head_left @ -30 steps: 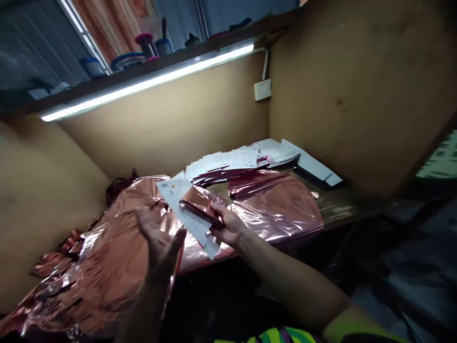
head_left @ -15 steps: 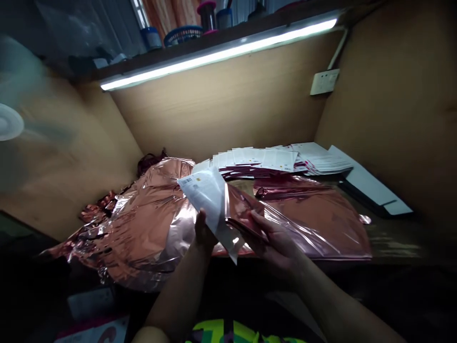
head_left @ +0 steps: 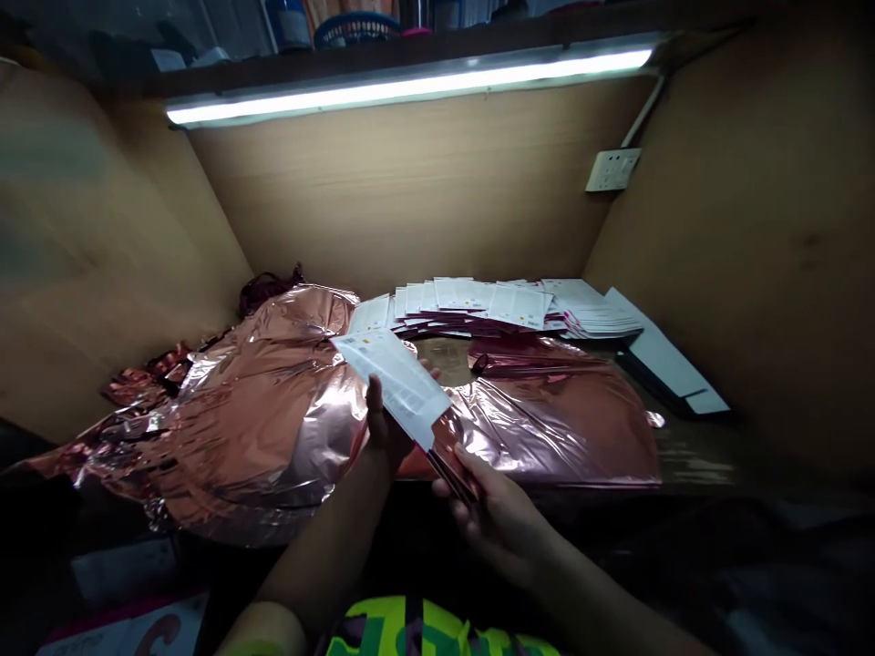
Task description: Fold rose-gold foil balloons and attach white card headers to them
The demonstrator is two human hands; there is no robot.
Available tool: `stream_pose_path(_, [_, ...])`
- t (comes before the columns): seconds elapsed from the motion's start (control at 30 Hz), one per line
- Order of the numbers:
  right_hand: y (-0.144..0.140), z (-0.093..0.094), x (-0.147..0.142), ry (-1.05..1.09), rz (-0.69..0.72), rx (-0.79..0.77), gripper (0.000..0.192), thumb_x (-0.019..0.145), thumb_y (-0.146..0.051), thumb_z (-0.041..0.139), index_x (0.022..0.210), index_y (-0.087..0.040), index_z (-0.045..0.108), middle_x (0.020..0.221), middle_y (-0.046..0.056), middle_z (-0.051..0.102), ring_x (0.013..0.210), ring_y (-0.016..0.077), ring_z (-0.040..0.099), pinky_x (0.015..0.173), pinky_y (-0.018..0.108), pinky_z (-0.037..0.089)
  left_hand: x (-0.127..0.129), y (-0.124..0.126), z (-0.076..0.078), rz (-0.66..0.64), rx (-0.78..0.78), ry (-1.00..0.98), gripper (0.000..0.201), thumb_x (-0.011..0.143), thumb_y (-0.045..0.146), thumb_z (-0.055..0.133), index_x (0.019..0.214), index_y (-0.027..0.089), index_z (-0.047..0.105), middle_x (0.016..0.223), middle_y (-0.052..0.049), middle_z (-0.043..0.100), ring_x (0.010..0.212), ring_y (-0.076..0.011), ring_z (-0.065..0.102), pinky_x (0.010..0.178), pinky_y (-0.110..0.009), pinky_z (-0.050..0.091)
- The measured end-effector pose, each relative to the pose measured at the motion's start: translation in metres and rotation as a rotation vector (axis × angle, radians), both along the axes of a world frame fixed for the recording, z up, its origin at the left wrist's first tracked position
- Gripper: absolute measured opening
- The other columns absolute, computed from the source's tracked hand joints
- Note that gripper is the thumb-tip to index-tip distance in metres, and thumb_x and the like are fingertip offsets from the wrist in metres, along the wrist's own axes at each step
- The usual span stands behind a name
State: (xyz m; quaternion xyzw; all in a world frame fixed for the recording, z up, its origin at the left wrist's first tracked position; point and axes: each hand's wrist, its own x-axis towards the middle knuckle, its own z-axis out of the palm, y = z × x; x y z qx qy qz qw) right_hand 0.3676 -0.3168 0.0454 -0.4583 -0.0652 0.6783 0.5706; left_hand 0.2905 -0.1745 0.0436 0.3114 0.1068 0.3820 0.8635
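My left hand is closed around a white printed packet, its thumb standing up along the near side. In my right hand is a folded rose-gold foil balloon, pinched between thumb and fingers. The foil's upper end lies inside the packet's lower right opening, while the rest sticks out toward my right palm. Behind my hands, a flat foil balloon lies on the right of the table. A larger crumpled heap of the same foil spreads across the left.
Overlapping white packets form a row along the back. A paper stack and a white-and-black strip lie at right. Wooden panels enclose the table under a tube light. A socket is on the back panel.
The folded foil balloon, earlier beside the packet, now has its end inside it. My right hand has moved down and left, and the packet tilts toward it. The view has shifted slightly.
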Motion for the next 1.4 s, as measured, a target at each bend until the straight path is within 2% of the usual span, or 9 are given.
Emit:
stream_pose_path(0.13, [-0.005,-0.002,0.01,-0.475,0.378,0.136,0.077,0.092,-0.073,0.022,0.076,-0.014,0.068,0.048,0.006,0.058,0.034,0.0106,0.045,0.032,0.02,0.035,-0.003,-0.003,-0.01,-0.155,-0.159,0.012,0.099,0.063,0.087,0.057,0.126,0.011,0.058,0.121,-0.021,0.066,0.122,-0.0443,0.055,0.102,-0.061,0.042])
stream_pose_path(0.23, [-0.018,-0.011,0.017,-1.076,0.189,0.442,0.061,0.085,-0.07,0.05,0.106,-0.018,0.072,0.096,0.015,0.073,0.086,0.0249,0.069,0.077,0.037,0.058,-0.007,0.0,-0.012,-0.128,-0.235,0.028,0.099,0.065,0.089,0.052,0.126,0.011,0.058,0.119,-0.02,0.067,0.115,-0.0437,0.06,0.099,-0.063,0.043])
stream_pose_path(0.33, [-0.012,-0.029,0.023,-1.559,0.178,0.774,0.075,0.083,-0.067,0.057,0.138,-0.016,0.055,0.142,0.019,0.052,0.136,0.0363,0.042,0.115,0.054,0.032,-0.003,-0.008,-0.02,-0.133,-0.258,0.018,0.095,0.066,0.087,0.052,0.121,0.01,0.061,0.115,-0.019,0.068,0.111,-0.0422,0.061,0.1,-0.061,0.043])
stream_pose_path(0.5, [0.025,-0.054,0.037,-1.677,0.496,0.812,0.096,0.083,-0.08,0.039,0.146,-0.009,0.044,0.144,0.023,0.047,0.14,0.0369,0.035,0.115,0.051,0.029,0.01,-0.034,-0.042,-0.206,-0.199,0.052,0.075,0.073,0.077,0.056,0.11,0.012,0.064,0.112,-0.021,0.067,0.125,-0.0421,0.053,0.108,-0.057,0.039])
stream_pose_path(0.7, [0.037,-0.068,0.05,-1.917,0.766,0.381,0.077,0.083,-0.072,0.052,0.126,-0.009,0.061,0.115,0.024,0.065,0.107,0.0366,0.06,0.097,0.047,0.042,-0.001,0.0,-0.033,0.481,0.44,0.636,0.063,0.067,0.042,0.081,0.122,0.019,0.058,0.143,-0.014,0.05,0.149,-0.0355,0.017,0.123,-0.049,0.006])
stream_pose_path(0.8, [0.042,-0.072,0.04,-2.033,0.858,0.339,0.057,0.091,-0.058,0.051,0.109,-0.007,0.069,0.102,0.025,0.068,0.101,0.0371,0.062,0.093,0.048,0.042,0.011,0.027,-0.044,0.384,0.884,0.703,0.049,0.075,0.044,0.071,0.117,0.019,0.064,0.144,-0.012,0.051,0.148,-0.0313,0.023,0.122,-0.046,0.002])
stream_pose_path(1.0, [0.027,-0.064,0.044,-1.836,0.719,0.628,0.041,0.087,-0.048,0.065,0.108,-0.012,0.069,0.107,0.019,0.07,0.104,0.0317,0.063,0.092,0.043,0.048,0.024,0.034,-0.087,-0.034,1.365,0.94,0.046,0.089,0.036,0.05,0.128,0.017,0.061,0.149,-0.012,0.046,0.146,-0.0341,0.028,0.119,-0.056,0.002])
stream_pose_path(1.17, [0.015,-0.062,0.069,-1.824,0.047,0.623,0.029,0.095,-0.022,0.054,0.122,-0.021,0.063,0.1,0.008,0.071,0.089,0.0199,0.066,0.083,0.036,0.053,0.017,0.02,-0.077,-0.076,1.66,1.233,0.054,0.097,0.03,0.035,0.147,0.011,0.038,0.159,-0.013,0.029,0.15,-0.0273,0.018,0.122,-0.051,0.007])
stream_pose_path(1.4, [0.034,-0.075,0.065,-2.037,0.134,0.552,0.037,0.095,-0.017,0.048,0.131,-0.015,0.054,0.089,0.008,0.068,0.081,0.0216,0.062,0.076,0.037,0.053,0.021,0.018,-0.074,-0.092,1.815,1.383,0.056,0.099,0.03,0.03,0.151,0.008,0.029,0.162,-0.012,0.021,0.151,-0.0268,0.013,0.123,-0.052,0.007])
